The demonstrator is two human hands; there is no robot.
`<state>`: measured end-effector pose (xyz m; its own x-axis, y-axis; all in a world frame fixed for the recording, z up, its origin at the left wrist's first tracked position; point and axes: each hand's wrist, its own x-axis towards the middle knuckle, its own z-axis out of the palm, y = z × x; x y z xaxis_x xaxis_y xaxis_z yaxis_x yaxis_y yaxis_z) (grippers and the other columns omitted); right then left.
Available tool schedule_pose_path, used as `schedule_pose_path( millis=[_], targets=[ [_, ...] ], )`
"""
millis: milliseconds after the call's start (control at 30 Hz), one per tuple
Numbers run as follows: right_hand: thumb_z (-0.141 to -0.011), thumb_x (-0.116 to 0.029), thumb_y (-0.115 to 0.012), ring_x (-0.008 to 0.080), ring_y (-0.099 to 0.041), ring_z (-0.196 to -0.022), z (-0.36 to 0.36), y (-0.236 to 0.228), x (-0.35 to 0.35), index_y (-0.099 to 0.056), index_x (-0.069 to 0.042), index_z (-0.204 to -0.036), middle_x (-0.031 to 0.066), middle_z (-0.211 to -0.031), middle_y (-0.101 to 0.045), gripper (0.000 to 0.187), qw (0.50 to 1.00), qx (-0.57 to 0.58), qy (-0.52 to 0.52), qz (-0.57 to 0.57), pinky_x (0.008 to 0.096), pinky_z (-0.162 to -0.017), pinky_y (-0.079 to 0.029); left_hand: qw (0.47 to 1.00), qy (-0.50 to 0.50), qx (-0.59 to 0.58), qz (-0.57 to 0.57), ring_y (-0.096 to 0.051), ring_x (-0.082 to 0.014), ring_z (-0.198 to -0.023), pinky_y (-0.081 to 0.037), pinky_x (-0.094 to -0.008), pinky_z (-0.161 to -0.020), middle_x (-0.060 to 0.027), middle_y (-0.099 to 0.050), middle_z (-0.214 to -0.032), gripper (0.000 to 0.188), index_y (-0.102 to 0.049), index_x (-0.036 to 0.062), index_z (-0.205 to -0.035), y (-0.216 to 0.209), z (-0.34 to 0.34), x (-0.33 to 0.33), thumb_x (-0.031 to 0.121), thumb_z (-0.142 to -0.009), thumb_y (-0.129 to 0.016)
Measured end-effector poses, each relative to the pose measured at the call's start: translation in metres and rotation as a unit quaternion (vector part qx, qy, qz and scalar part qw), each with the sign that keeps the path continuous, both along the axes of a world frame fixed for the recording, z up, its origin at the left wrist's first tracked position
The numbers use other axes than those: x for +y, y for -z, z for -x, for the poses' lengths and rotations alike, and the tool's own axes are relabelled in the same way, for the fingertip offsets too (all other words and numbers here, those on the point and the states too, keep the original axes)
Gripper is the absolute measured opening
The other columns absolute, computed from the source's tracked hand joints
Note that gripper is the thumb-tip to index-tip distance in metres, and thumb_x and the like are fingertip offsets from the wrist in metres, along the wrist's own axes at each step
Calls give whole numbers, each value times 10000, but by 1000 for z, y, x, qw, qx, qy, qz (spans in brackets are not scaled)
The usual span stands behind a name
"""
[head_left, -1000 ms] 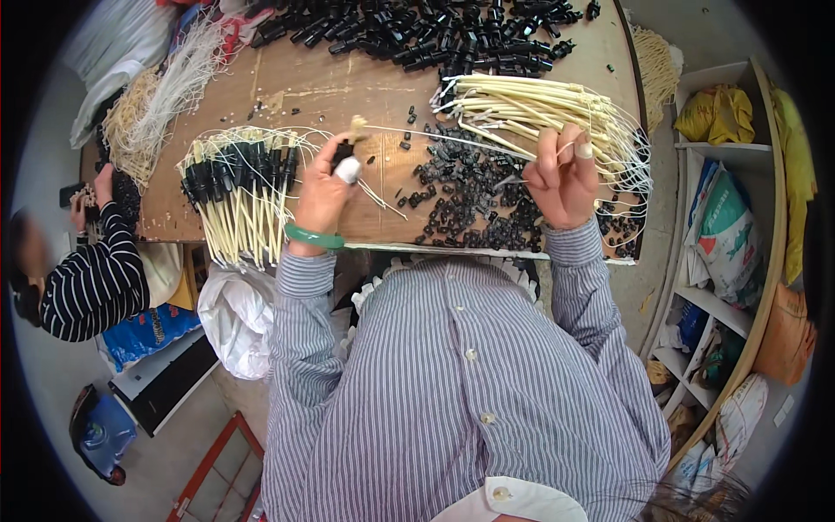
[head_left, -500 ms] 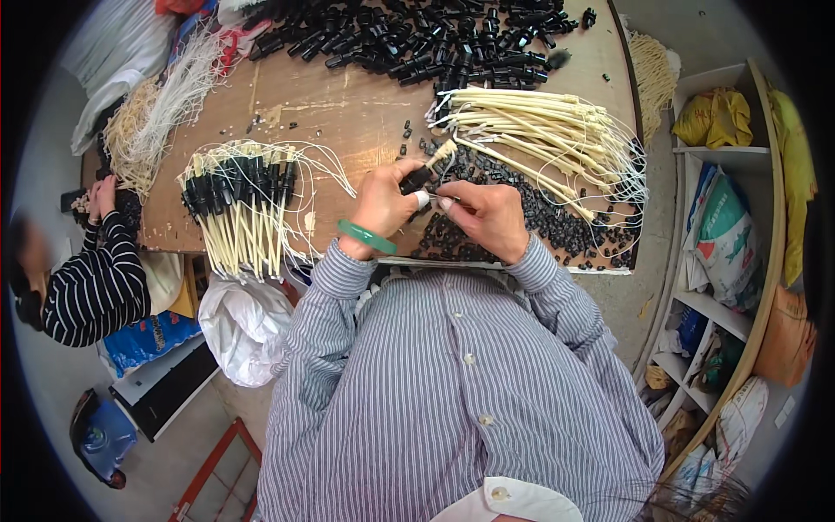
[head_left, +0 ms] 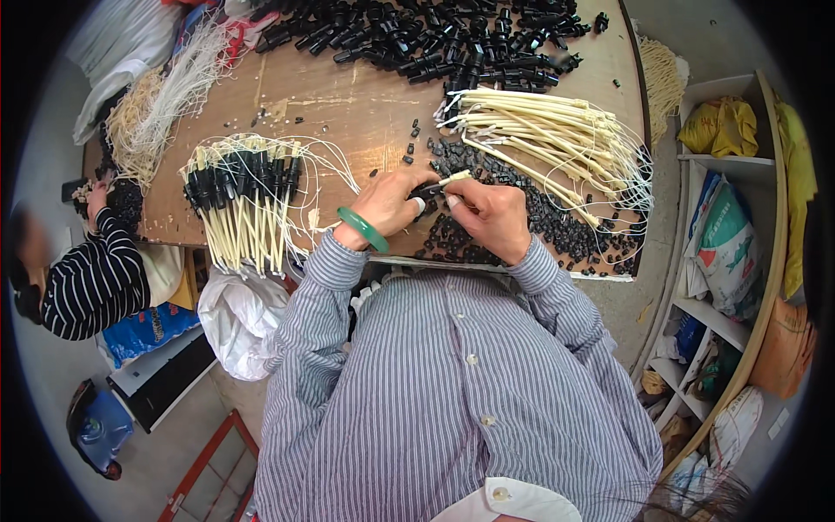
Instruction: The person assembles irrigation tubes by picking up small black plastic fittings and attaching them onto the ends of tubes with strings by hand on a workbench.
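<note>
Your left hand (head_left: pixel 387 204) gripped a cream-tipped black plastic cylinder (head_left: pixel 442 184); your right hand (head_left: pixel 492 213) was pinched beside it, contents hidden. Fine fitting appeared under way; the next move seemingly called for a steady left hold. Slim cream rods (head_left: pixel 532 117) lay beyond your right.

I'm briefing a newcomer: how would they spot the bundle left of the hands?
On the brown table, find the left hand with the green bangle. Left of it lies a bundle of cream rods. Unlike the right bundle, it has a thick band of black sleeves.
</note>
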<state>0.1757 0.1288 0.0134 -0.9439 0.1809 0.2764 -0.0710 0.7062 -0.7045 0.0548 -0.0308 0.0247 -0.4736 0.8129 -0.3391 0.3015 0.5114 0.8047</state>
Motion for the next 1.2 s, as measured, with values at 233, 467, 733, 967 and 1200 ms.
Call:
schedule_pose_path(
  millis=[233, 467, 733, 967, 1200],
  targets=[
    [-847, -86, -624, 249, -647, -576, -2, -6, -6, -611, -33, -1005, 122, -713, -647, 168, 995, -23, -94, 17, 332, -517, -497, 997, 58, -29, -43, -580, -303, -1094, -448, -398, -960, -159, -610, -1155, 538, -515, 9, -1259, 2, -3, -1, -15, -722, -509],
    [-864, -132, -628, 264, -651, -594, -5, 1, -6, -594, -52, -1064, 121, -729, -640, 218, 998, -28, -51, -16, 349, -497, -490, 971, -88, 86, -205, -622, -211, -816, -502, -337, -718, -63, -634, -840, 307, -643, 62, -939, 0, -14, -3, -38, -648, -645],
    [-855, -169, -632, 271, -648, -573, -7, 4, -10, -684, -82, -944, 129, -665, -645, 136, 984, -79, -72, 145, 354, -535, -508, 939, -82, 114, -314, -626, -171, -715, -503, -287, -595, -53, -634, -814, 226, -694, 73, -838, 20, -23, -14, -74, -667, -677],
    [-807, -157, -603, 189, -620, -520, -8, 7, -2, -682, -47, -893, 108, -627, -641, 161, 975, -127, 57, 176, 303, -509, -476, 942, -162, 258, -137, -630, -131, -727, -527, -238, -661, -54, -653, -837, 318, -667, 36, -981, 45, 15, 11, -87, -688, -659],
    [-800, -121, -601, 97, -595, -558, 0, 24, 5, -680, -8, -888, 71, -628, -642, 164, 938, -204, 115, 257, 265, -528, -466, 943, -259, -3, -211, -646, -192, -763, -526, -269, -671, -90, -652, -843, 297, -696, 26, -951, 17, -23, 15, -84, -676, -670]
  ],
)
